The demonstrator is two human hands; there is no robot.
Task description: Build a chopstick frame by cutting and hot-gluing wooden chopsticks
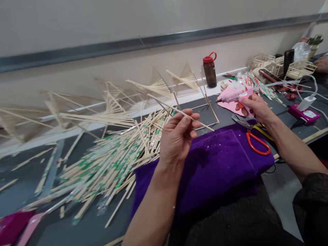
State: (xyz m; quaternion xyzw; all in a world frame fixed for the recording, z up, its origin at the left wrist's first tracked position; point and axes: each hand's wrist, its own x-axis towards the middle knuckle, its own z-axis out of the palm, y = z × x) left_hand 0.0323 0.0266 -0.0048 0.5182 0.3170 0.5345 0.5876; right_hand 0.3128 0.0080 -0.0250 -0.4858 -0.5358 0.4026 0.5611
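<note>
Between the thumb and fingers of my left hand [176,133] is a thin wooden chopstick [204,125], slanting down to the right. My right hand [257,106] is wrapped round the handle of a pink glue gun [235,95], its nozzle pointing left over a pink sheet [232,108]. Just beyond my left hand, a frame of joined sticks [213,113] stands on the dark table. Below the hands lies a folded purple cloth [220,164]. Red-handled scissors [257,142] rest on its right end, beside a yellow-handled tool [263,131].
Many chopsticks [110,167], several in green-printed wrappers, are heaped left. Fanned stick structures [102,119] line the wall. A brown bottle [210,73] stands at the back. Right are a purple power block [303,114], cables, small wooden models [299,69] and another person's hand [322,64].
</note>
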